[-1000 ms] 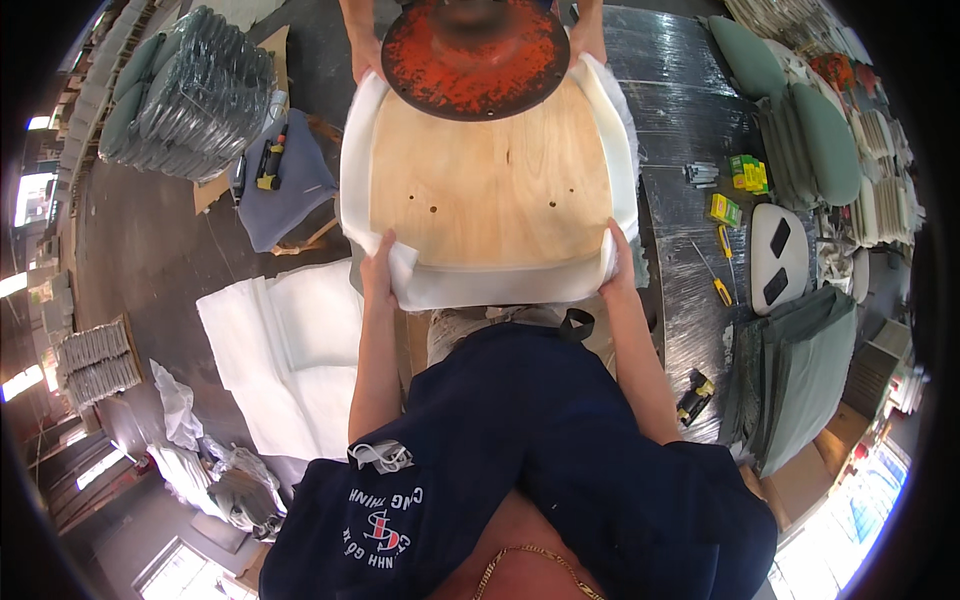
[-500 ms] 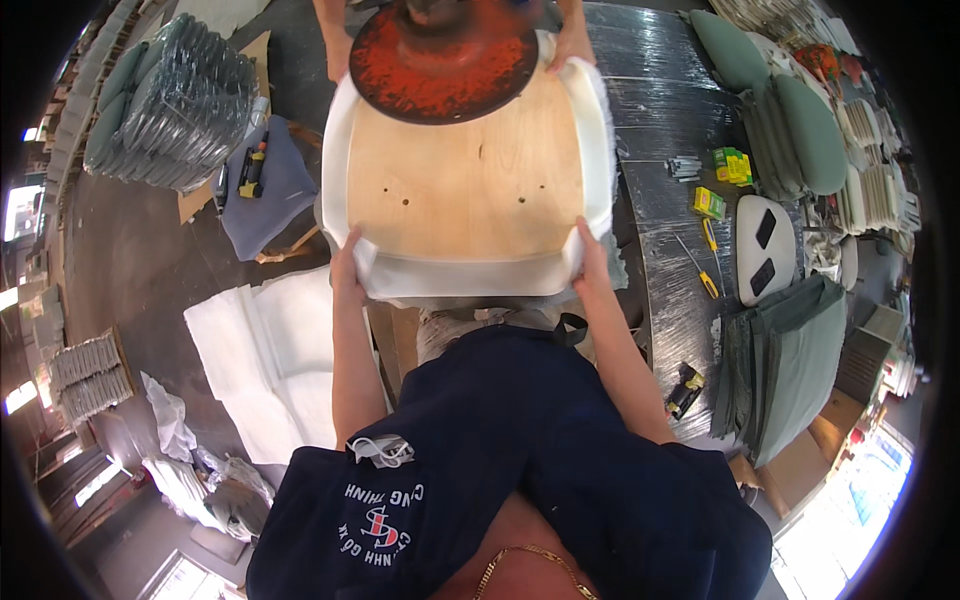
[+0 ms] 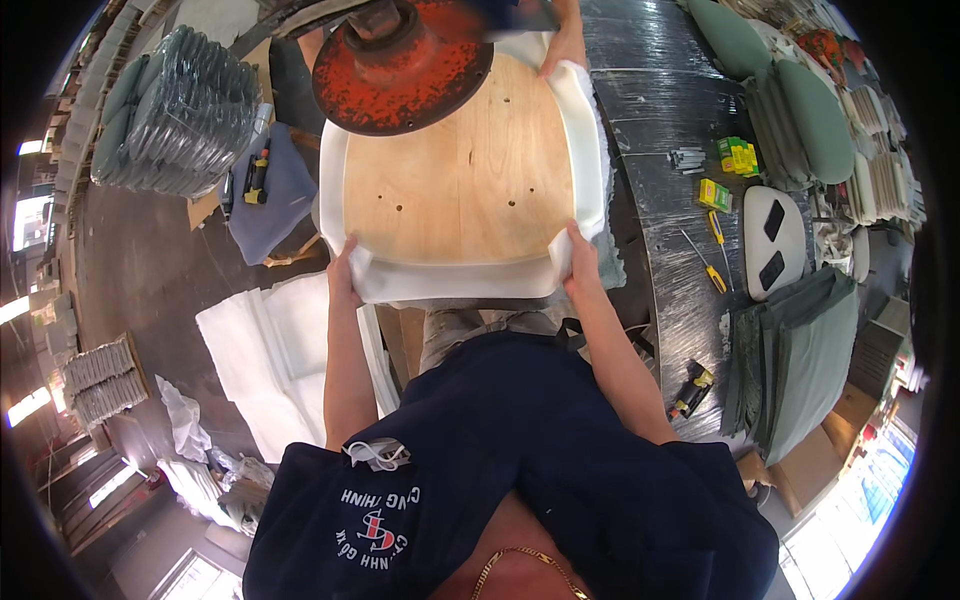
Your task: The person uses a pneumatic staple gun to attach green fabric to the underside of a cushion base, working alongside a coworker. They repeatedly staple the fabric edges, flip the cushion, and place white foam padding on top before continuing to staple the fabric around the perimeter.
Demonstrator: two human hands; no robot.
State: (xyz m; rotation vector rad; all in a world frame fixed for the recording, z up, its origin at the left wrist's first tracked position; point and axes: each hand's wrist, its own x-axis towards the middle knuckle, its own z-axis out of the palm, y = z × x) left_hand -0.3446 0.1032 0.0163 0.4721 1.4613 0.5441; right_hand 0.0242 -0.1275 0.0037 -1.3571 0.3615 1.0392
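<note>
In front of me lies a wooden seat board (image 3: pixel 458 165) with a few small holes, with white foam padding (image 3: pixel 460 281) folded up around its edges. My left hand (image 3: pixel 343 274) grips the foam at the near left corner. At the near right corner my right hand (image 3: pixel 581 264) pinches the same foam upward. A round press plate (image 3: pixel 405 75), red and worn, hangs over the far left part of the board and hides it there. Across from me a co-worker's hand (image 3: pixel 566 50) holds the far right corner; their other hand is mostly hidden behind the plate.
White foam sheets (image 3: pixel 265 365) lie at my left, near a blue-grey cloth piece (image 3: pixel 275 205) with a staple gun (image 3: pixel 256 178) on it. On the right table are screwdrivers (image 3: pixel 714 278), small yellow-green boxes (image 3: pixel 738 157), another staple gun (image 3: pixel 691 390) and stacked green fabric (image 3: pixel 805 360).
The red plate now sits further left over the board, baring more of its far right part. Both my hands keep their grip on the foam corners.
</note>
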